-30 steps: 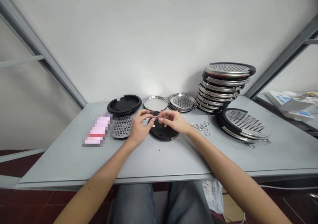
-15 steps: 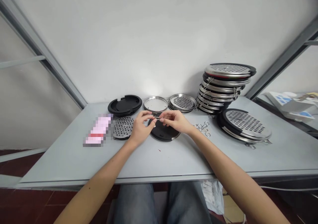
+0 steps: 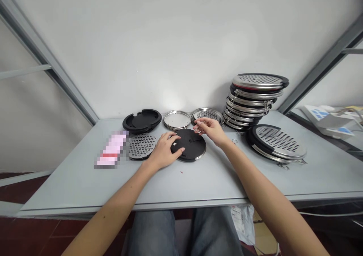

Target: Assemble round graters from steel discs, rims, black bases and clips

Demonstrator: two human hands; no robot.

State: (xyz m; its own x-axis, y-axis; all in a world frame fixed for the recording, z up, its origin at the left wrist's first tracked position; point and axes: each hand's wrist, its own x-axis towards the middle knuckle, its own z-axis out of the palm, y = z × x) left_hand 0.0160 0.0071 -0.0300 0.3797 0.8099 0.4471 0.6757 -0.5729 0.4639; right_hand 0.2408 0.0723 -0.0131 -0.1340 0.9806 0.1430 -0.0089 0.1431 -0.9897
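Note:
A round black disc [image 3: 191, 144] with a metal rim showing at its lower edge lies on the table in the middle. My left hand [image 3: 166, 149] rests at its left edge, fingers spread, fingertips on the disc. Just above the disc's upper right, my right hand [image 3: 212, 131] pinches a small metal wire ring clip [image 3: 197, 128]. To the left of my left hand lies a perforated metal plate [image 3: 141, 146]. One loose wire ring [image 3: 234, 141] shows beside my right wrist, which hides whatever lies beneath it.
Behind are a black ring-shaped tray [image 3: 142, 120], plain metal discs [image 3: 177, 118] and perforated ones [image 3: 208, 114]. A tall stack of assembled discs [image 3: 255, 97] stands at the back right, with another pair [image 3: 279, 142] nearer. A blurred pink item [image 3: 112, 149] lies left.
My hands have parted. My left hand has opened and come down onto the black disc's left edge. My right hand has moved right and slightly up, holding the wire clip.

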